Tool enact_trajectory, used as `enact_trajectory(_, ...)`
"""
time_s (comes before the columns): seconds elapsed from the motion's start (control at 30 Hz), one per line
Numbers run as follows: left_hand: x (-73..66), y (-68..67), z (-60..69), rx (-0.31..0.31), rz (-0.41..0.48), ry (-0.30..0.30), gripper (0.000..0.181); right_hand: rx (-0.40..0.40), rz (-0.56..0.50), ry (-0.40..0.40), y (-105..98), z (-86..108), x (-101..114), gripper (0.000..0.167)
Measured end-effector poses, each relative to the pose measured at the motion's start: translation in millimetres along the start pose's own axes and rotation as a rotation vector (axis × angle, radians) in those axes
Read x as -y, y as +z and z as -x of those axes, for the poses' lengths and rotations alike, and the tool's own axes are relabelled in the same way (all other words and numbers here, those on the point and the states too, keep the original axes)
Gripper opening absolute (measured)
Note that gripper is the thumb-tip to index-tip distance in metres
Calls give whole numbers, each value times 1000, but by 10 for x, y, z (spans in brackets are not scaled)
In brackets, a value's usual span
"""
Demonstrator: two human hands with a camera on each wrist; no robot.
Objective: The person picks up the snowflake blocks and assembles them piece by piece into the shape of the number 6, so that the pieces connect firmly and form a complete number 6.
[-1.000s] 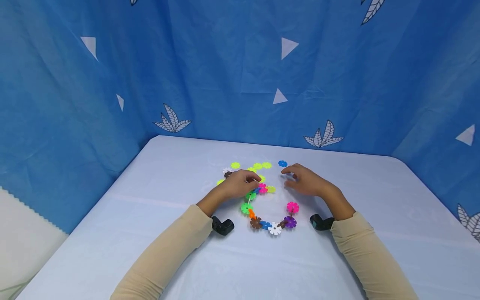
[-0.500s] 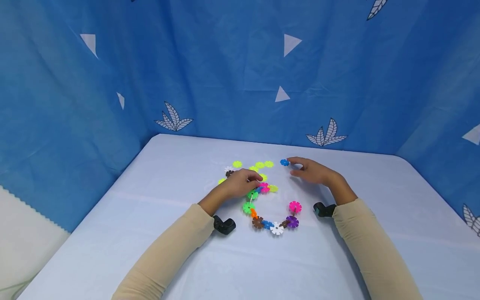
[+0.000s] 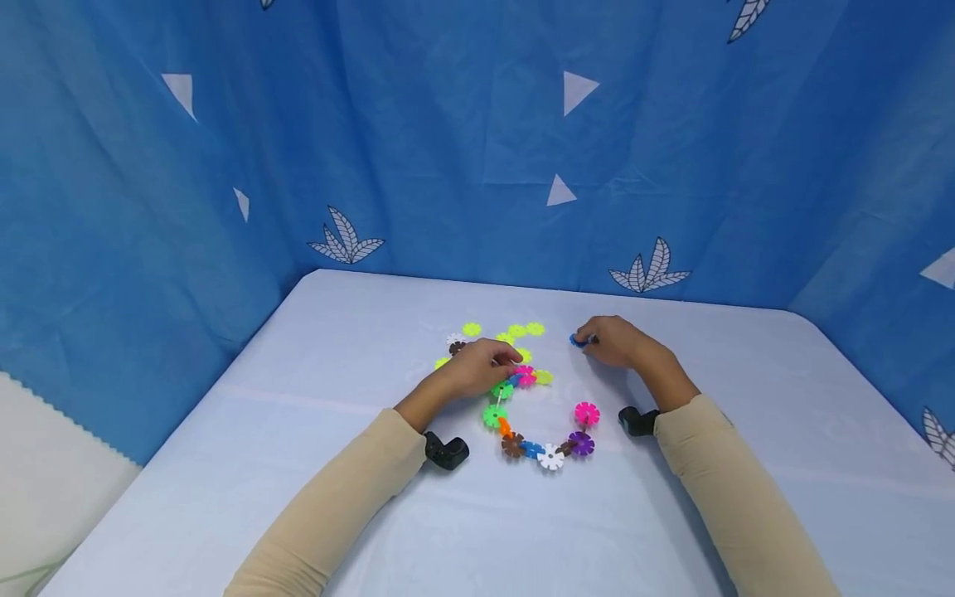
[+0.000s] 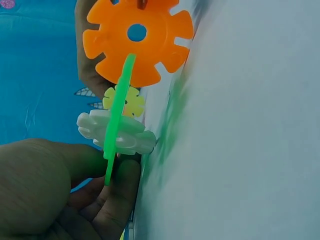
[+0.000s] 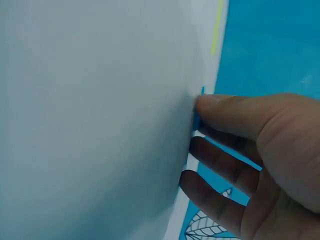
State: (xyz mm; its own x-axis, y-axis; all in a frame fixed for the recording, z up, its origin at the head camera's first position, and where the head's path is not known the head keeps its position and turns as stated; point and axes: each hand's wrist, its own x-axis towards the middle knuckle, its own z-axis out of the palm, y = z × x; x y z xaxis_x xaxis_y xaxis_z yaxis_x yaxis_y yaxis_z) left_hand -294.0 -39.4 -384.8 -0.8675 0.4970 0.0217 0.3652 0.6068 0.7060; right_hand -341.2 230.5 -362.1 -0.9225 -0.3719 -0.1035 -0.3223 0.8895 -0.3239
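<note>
A curved chain of interlocking notched plastic discs (image 3: 550, 457) lies on the white table, bending from a pink disc (image 3: 587, 414) round to the left hand (image 3: 477, 369). That hand pinches the chain at its upper left end, near another pink disc (image 3: 526, 376). In the left wrist view an orange disc (image 4: 165, 42), an edge-on green disc (image 4: 120, 105) and a white disc (image 4: 135, 135) partly hide the fingertips. Farther right, the right hand (image 3: 613, 342) pinches a loose blue disc (image 3: 574, 340) between thumb and finger; the right wrist view shows only its blue edge (image 5: 196, 120).
Several loose yellow discs (image 3: 535, 329) lie beyond the left hand, with a white disc (image 3: 455, 338) and a brown disc (image 3: 458, 349) beside it. Black wrist devices (image 3: 446, 452) sit under both forearms. A blue curtain (image 3: 462, 149) hangs behind the table (image 3: 477, 531).
The right hand reached out to the blue disc, took hold of it and drew it slightly nearer. The left hand has stayed at the chain's end.
</note>
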Motion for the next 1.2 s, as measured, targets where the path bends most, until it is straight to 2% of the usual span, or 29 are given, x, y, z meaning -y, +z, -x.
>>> enact_trajectory(0.17, 23, 4, 6, -6, -7, -1, 23, -36, 2, -4, -12, 181, -33, 5)
enact_trajectory(0.2, 28, 5, 8, -8, -2, -2, 23, -34, -9, -7, -22, 210, -37, 4)
enact_trajectory(0.4, 48, 5, 21, -21, 13, -5, 22, 25, -87, 30, -82, 310, -83, 17)
enact_trajectory(0.6, 40, -17, 28, -19, 7, -2, 23, 64, -96, 28, -109, 353, -81, 17)
enact_trajectory(0.93, 29, -2, 12, -11, 5, 5, 24, 58, -74, 30, -108, 396, -56, 17)
enact_trajectory(1.2, 29, 18, -1, -13, -16, 37, 22, 56, -64, 43, -111, 419, -55, 18)
